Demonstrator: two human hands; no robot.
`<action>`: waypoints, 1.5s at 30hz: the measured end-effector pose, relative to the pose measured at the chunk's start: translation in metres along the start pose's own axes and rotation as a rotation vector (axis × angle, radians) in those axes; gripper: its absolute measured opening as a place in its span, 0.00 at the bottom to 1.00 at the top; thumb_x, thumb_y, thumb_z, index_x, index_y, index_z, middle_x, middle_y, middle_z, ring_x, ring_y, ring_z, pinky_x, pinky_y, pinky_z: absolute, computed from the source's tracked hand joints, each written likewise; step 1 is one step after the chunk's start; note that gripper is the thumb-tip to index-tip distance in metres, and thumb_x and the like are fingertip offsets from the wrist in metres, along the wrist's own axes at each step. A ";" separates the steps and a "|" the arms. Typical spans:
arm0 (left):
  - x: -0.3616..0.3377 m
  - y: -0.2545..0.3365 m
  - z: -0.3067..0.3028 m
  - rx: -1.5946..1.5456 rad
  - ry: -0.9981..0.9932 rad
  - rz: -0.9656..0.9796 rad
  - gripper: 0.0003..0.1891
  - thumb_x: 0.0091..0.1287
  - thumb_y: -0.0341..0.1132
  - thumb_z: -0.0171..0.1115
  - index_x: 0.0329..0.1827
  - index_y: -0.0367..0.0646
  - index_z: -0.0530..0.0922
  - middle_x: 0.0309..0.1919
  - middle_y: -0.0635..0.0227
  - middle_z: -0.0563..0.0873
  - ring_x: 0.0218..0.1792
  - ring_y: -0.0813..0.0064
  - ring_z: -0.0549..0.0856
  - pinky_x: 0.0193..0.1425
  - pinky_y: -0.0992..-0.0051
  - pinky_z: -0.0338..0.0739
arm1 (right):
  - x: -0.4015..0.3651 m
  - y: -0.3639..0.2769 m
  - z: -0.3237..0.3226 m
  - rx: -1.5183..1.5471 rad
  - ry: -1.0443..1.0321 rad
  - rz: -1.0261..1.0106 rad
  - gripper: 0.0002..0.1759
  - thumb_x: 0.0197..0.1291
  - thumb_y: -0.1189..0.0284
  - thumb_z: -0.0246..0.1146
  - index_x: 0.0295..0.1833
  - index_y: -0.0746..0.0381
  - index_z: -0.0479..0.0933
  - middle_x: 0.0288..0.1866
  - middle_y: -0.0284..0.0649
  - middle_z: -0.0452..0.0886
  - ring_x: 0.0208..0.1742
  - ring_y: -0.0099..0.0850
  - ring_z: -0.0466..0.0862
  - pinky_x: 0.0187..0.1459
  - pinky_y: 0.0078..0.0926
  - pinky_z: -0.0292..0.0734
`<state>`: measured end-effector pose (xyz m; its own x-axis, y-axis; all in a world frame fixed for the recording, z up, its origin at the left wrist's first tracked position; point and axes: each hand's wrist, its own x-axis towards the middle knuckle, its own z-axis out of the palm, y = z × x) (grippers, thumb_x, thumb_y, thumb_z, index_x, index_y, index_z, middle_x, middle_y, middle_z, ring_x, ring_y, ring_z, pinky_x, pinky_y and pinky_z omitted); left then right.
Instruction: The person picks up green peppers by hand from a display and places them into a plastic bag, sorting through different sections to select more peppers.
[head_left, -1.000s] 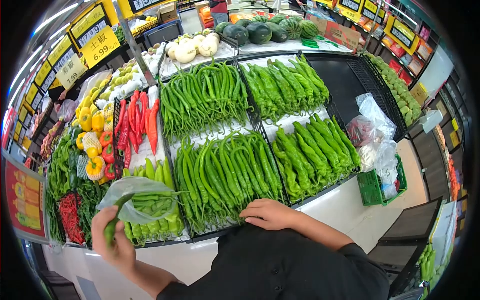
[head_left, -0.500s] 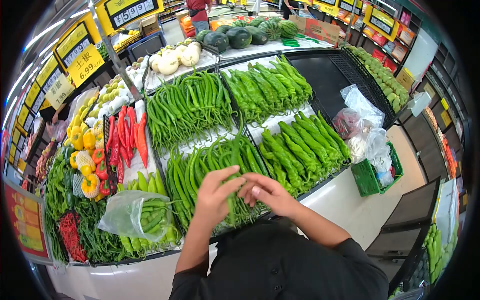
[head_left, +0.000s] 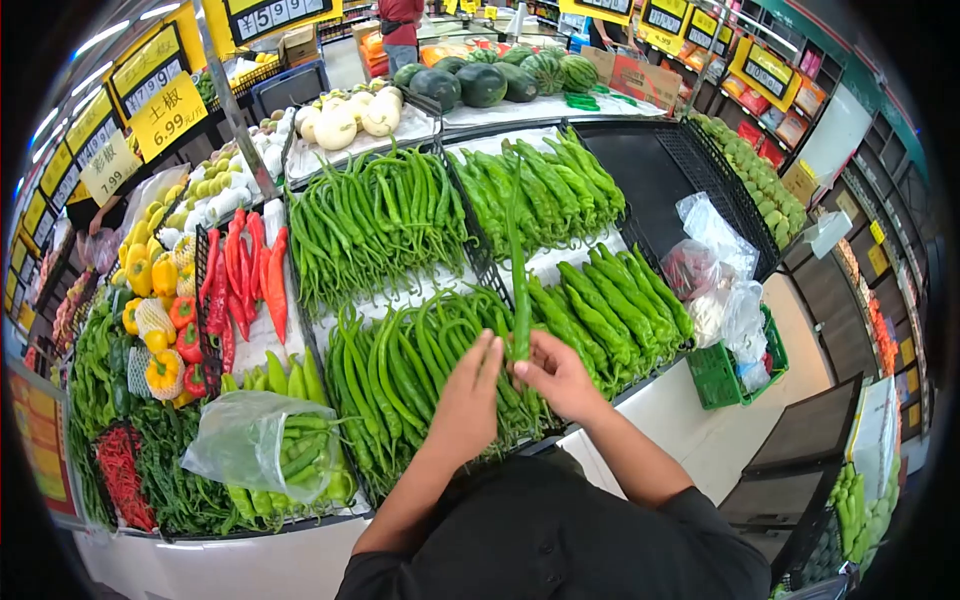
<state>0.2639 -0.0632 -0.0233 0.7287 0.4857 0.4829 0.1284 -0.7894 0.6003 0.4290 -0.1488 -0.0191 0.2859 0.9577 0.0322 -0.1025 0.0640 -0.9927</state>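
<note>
A long green chili pepper stands nearly upright over the display, pinched near its lower end between the thumb and fingers of my right hand. Close against its left side is my left hand, fingers stretched out and pointing up. Beneath my hands lies a bed of long thin green peppers in the near middle tray. To the right are thicker wrinkled green peppers. Two more piles of green peppers, thin ones and wrinkled ones, fill the trays behind.
At the left, a clear plastic bag lies over green peppers, near red peppers and netted yellow peppers. A green basket with bagged goods stands at the right. Watermelons sit at the back; a person stands beyond.
My hands have moved slightly apart and to the right. The pepper, dim between them before, now stands taller and farther right in my right hand. The view has shifted slightly.
</note>
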 end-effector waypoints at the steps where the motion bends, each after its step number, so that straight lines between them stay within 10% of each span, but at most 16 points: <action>1: 0.001 -0.005 -0.006 0.051 0.003 -0.053 0.33 0.61 0.20 0.55 0.74 0.34 0.65 0.71 0.44 0.67 0.70 0.45 0.69 0.74 0.57 0.65 | 0.014 -0.005 -0.004 -0.043 0.031 -0.015 0.22 0.70 0.74 0.63 0.66 0.67 0.68 0.37 0.29 0.78 0.35 0.18 0.79 0.38 0.17 0.76; 11: -0.041 -0.074 -0.005 0.344 -0.135 -0.332 0.29 0.70 0.40 0.59 0.73 0.40 0.67 0.75 0.53 0.64 0.76 0.52 0.63 0.77 0.45 0.53 | 0.247 -0.003 -0.038 -0.408 0.166 -0.135 0.21 0.67 0.70 0.67 0.58 0.71 0.73 0.30 0.33 0.76 0.32 0.22 0.82 0.35 0.22 0.76; 17: -0.038 -0.073 -0.016 0.262 -0.152 -0.382 0.28 0.71 0.40 0.58 0.73 0.42 0.68 0.76 0.55 0.64 0.76 0.54 0.63 0.77 0.44 0.53 | 0.339 0.053 -0.036 -0.865 0.244 -0.123 0.25 0.61 0.63 0.70 0.58 0.66 0.77 0.35 0.46 0.85 0.37 0.42 0.86 0.42 0.37 0.81; 30: -0.034 -0.068 -0.021 0.229 -0.191 -0.410 0.29 0.70 0.39 0.59 0.73 0.43 0.67 0.76 0.55 0.63 0.77 0.53 0.62 0.78 0.45 0.51 | 0.330 0.048 -0.027 -0.936 0.227 -0.100 0.31 0.63 0.55 0.67 0.62 0.67 0.75 0.37 0.48 0.86 0.39 0.45 0.86 0.44 0.40 0.80; 37: -0.044 -0.047 -0.037 0.191 -0.151 -0.340 0.29 0.69 0.38 0.61 0.72 0.40 0.68 0.73 0.51 0.67 0.73 0.51 0.66 0.76 0.52 0.59 | 0.301 0.067 -0.039 -0.488 0.193 -0.025 0.28 0.68 0.59 0.63 0.65 0.68 0.73 0.35 0.41 0.84 0.32 0.30 0.85 0.38 0.30 0.79; 45: -0.082 -0.019 -0.114 0.226 0.253 -0.507 0.19 0.68 0.31 0.61 0.62 0.37 0.76 0.60 0.50 0.79 0.61 0.47 0.78 0.66 0.59 0.72 | 0.249 0.052 -0.050 -0.370 0.189 -0.092 0.27 0.71 0.69 0.62 0.70 0.69 0.67 0.50 0.46 0.80 0.42 0.31 0.86 0.40 0.26 0.83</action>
<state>0.1252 -0.0457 -0.0018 0.3605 0.8741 0.3254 0.5771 -0.4831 0.6585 0.5427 0.0788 -0.0685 0.4510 0.8823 0.1345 0.2706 0.0084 -0.9627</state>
